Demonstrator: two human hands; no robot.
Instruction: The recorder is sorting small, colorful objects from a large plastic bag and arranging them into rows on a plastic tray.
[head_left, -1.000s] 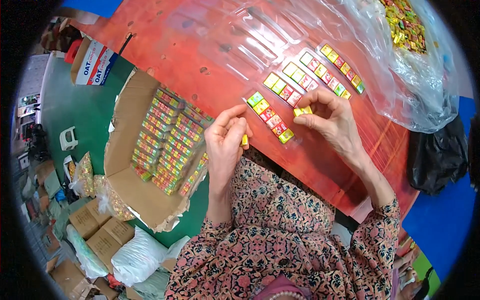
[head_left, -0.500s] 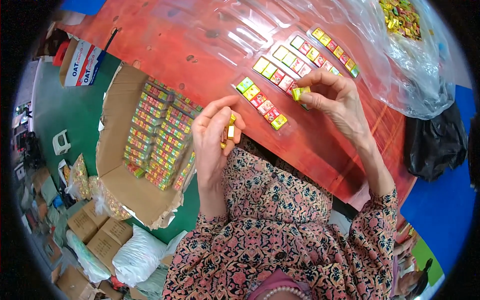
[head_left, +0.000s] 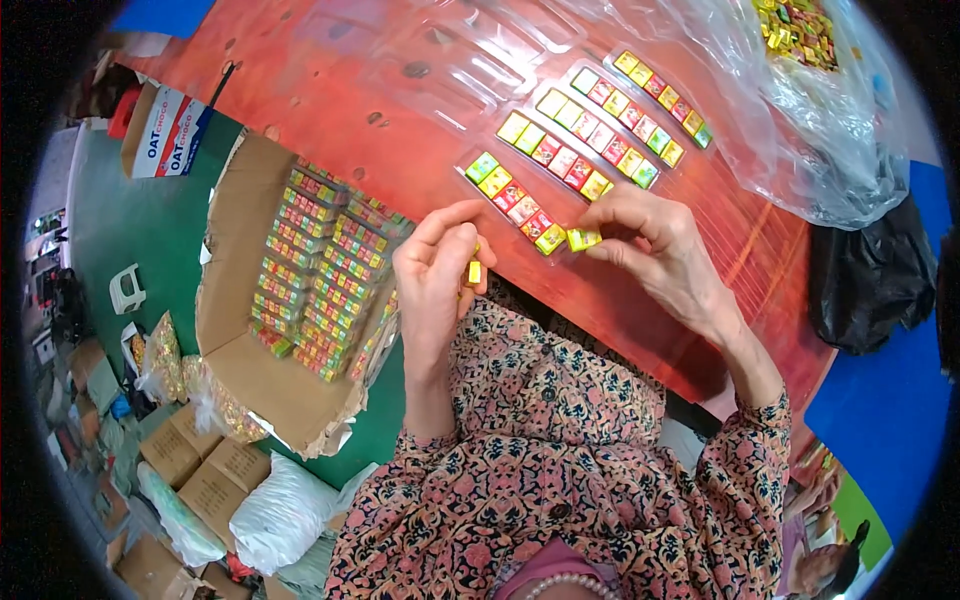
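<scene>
Between the thumb and fingers of my right hand (head_left: 655, 245) is a yellow wrapped cube (head_left: 582, 240), just beside the lower end of the nearest clear plastic strip tray (head_left: 465, 172). That tray holds a row of small green, yellow and red wrapped cubes (head_left: 522, 210). My left hand (head_left: 432, 270) is curled round several more yellow wrapped cubes (head_left: 474, 271), partly hidden by its fingers, to the left of the tray. Further off lie several more filled rows, including one (head_left: 553, 155) whose lower end is near my right fingertips.
Clear plastic trays (head_left: 480, 60) lie at the back of the red table (head_left: 310, 90). A clear bag of loose wrapped cubes (head_left: 800, 35) stands at the far right, above a black bag (head_left: 870, 290). On the left, an open carton (head_left: 235, 220) holds stacked filled trays.
My right hand has come down and left with a yellow cube, from the second row to the end of the nearest row. My left hand has shifted slightly right and down.
</scene>
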